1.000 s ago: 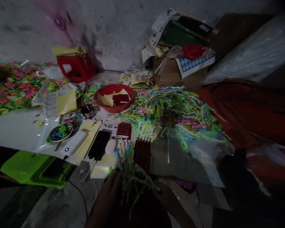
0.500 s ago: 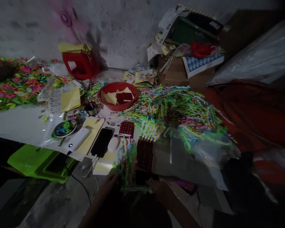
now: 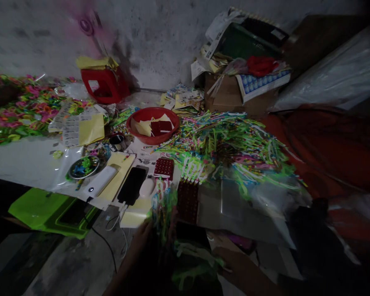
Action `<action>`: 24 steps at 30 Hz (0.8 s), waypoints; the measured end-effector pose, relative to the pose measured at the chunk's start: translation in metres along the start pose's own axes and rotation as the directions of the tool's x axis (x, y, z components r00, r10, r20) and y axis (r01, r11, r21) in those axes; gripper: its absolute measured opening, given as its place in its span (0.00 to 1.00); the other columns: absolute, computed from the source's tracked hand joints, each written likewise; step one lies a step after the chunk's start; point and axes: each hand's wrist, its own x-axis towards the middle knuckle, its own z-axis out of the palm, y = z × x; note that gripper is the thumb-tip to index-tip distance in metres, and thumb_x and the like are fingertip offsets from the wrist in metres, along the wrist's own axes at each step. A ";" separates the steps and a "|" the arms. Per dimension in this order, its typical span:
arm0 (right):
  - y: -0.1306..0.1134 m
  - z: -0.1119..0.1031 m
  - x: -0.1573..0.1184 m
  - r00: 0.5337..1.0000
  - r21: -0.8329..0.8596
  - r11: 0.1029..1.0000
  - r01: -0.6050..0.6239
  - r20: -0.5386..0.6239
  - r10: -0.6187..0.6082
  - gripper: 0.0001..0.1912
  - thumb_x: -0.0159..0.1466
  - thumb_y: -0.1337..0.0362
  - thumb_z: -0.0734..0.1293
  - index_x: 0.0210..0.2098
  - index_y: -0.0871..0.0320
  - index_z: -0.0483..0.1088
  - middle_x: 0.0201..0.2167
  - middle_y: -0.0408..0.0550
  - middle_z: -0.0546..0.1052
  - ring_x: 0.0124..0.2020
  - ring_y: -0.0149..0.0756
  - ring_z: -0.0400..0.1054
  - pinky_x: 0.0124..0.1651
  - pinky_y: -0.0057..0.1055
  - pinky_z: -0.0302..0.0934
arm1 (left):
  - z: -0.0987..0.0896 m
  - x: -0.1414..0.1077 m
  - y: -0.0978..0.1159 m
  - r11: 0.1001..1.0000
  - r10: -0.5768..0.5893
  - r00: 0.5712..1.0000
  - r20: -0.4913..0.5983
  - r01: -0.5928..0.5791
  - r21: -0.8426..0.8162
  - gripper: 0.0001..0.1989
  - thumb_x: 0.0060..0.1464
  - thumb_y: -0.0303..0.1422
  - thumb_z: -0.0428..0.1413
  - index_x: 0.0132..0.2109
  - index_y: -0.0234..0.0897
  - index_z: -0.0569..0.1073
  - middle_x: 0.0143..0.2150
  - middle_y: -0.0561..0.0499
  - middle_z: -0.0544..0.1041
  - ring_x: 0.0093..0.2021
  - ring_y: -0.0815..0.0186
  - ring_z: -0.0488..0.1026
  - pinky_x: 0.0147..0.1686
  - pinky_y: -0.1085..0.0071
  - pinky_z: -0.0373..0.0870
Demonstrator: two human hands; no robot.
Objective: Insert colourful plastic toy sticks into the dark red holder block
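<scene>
Strips (image 3: 164, 207) upright in closed left hand (image 3: 143, 238); right hand's (image 3: 234, 265) grip unclear

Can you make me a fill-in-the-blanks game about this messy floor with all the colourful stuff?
1. The bowl behind the black phone is coloured ____.
2. The left hand holds a bunch of colourful ____.
3. The stool by the wall has ____ paper on top.
4. The flat tray at the lower left is coloured ____.

Missing words: red; strips; yellow; green
</scene>
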 end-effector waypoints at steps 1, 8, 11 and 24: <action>-0.001 -0.001 0.000 1.000 0.054 0.998 -0.016 -0.025 0.018 0.11 0.56 0.66 0.62 0.36 0.52 0.74 0.34 0.46 0.79 0.37 0.39 0.72 0.38 0.27 0.61 | 0.000 -0.002 0.002 1.000 0.010 1.000 0.004 -0.010 -0.002 0.27 0.48 0.51 0.51 0.46 0.34 0.74 0.45 0.46 0.79 0.50 0.53 0.71 0.50 0.63 0.65; -0.015 0.052 0.045 0.851 0.389 0.917 -0.084 -0.451 0.269 0.21 0.53 0.47 0.66 0.34 0.60 0.75 0.32 0.52 0.80 0.36 0.45 0.72 0.41 0.34 0.64 | -0.009 -0.007 0.019 0.962 0.177 0.968 -0.177 -0.131 0.240 0.19 0.53 0.46 0.46 0.39 0.37 0.73 0.43 0.44 0.77 0.47 0.52 0.71 0.49 0.61 0.63; -0.029 0.083 0.065 0.777 0.450 0.881 -0.143 -0.501 0.382 0.25 0.53 0.42 0.64 0.29 0.60 0.73 0.27 0.54 0.79 0.33 0.46 0.73 0.38 0.35 0.65 | -0.012 -0.001 0.031 0.941 0.141 0.977 -0.159 -0.083 0.327 0.17 0.55 0.45 0.44 0.38 0.40 0.71 0.37 0.46 0.77 0.41 0.54 0.73 0.41 0.63 0.64; -0.069 0.144 0.122 0.775 0.766 0.641 -0.050 -0.376 0.509 0.38 0.53 0.35 0.59 0.43 0.63 0.72 0.43 0.58 0.78 0.49 0.49 0.70 0.51 0.37 0.62 | 0.028 0.009 0.044 0.999 -0.008 0.987 -0.160 0.017 0.050 0.20 0.56 0.50 0.41 0.45 0.40 0.62 0.37 0.45 0.78 0.37 0.59 0.76 0.37 0.66 0.69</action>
